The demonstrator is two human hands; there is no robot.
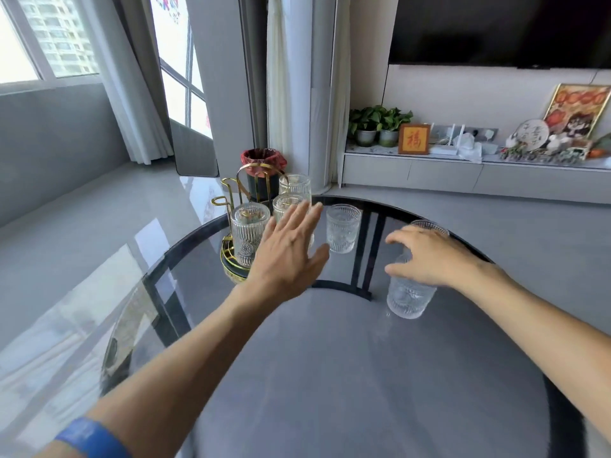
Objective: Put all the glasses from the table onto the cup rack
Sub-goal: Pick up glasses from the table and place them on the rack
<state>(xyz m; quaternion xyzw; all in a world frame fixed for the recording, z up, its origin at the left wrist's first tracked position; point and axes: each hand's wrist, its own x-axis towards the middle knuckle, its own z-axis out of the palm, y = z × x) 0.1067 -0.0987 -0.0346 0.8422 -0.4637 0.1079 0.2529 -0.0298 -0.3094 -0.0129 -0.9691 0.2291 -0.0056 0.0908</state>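
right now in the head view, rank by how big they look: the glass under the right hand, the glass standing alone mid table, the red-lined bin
1. Glass under the right hand, largest, though it is nearest the camera and partly covered.
2. and 3. Lone glass mid table and red-lined bin: unsure, since the cup rack hides part of the bin, which also sits farther away.

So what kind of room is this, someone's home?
Most likely a living room in a flat. A large dark screen hangs on the wall above a low cabinet that holds potted plants and framed decorations, and tall curtains hang by big windows that look out on a high-rise block.
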